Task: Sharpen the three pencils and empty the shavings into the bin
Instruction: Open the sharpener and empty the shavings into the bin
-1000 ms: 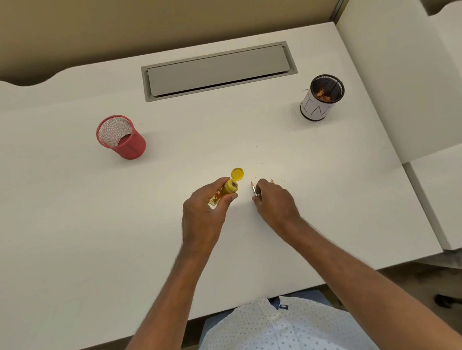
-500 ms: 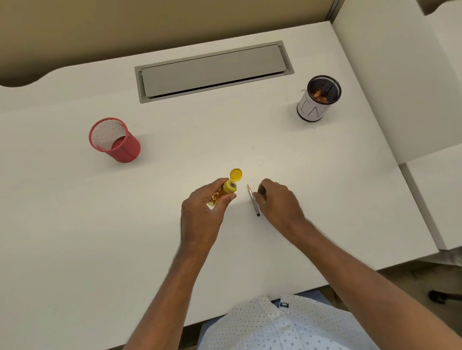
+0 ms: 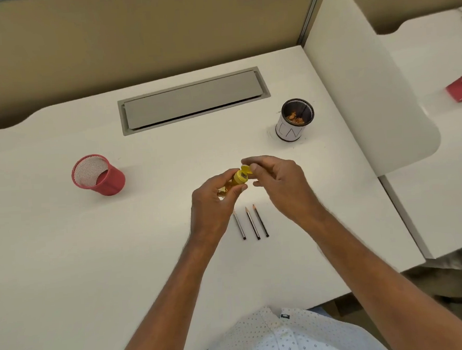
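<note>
My left hand (image 3: 217, 202) grips a yellow tube-shaped sharpener (image 3: 237, 178) with shavings inside, held above the white desk (image 3: 94, 251). My right hand (image 3: 279, 188) pinches its hinged yellow cap (image 3: 246, 169) at the top end. Three dark pencils (image 3: 251, 223) lie side by side on the desk just below my hands, points facing away from me. The bin (image 3: 294, 121), a small white cup with a black rim, stands at the back right and holds orange shavings.
A red mesh cup (image 3: 97, 175) lies tilted on its side at the left. A grey cable hatch (image 3: 193, 100) is set in the desk at the back. A white divider panel (image 3: 365, 85) rises at the right.
My right hand left the pencil on the desk and rose to the sharpener's cap. My left hand lifted the sharpener a little. All three pencils now show, lying in a row.
</note>
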